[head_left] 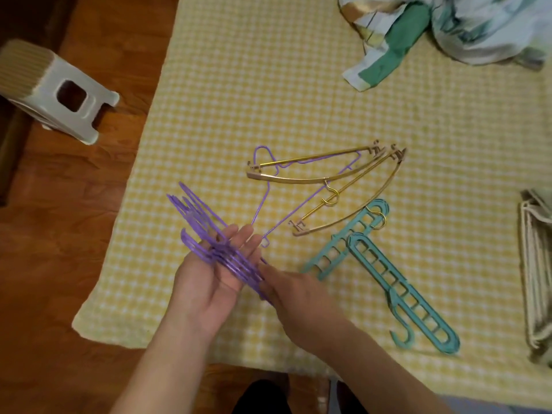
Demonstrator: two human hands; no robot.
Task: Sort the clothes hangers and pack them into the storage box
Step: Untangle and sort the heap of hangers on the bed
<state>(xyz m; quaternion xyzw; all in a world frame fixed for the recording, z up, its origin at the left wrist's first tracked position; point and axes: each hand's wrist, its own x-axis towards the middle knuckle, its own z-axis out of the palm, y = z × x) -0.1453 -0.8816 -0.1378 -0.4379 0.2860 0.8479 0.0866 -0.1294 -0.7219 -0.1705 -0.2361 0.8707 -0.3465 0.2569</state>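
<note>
Floor (74, 204): reddish-brown wood boards with visible grain, running along the left side and the lower edge.
Bed cover (268, 85): yellow and white checked cloth filling the middle and right, its lower left corner hanging over the floor.
Stool (56, 91): pale grey-green plastic, ribbed tan top, a square hole in its side, standing on the floor at upper left, just beside the cover's edge.
Bedding (448, 31): crumpled white, green and gold fabric heaped at the top right.
Dark furniture (18, 19): a shadowed wooden piece in the top left corner.
Light: soft, warm, indoor.
</note>
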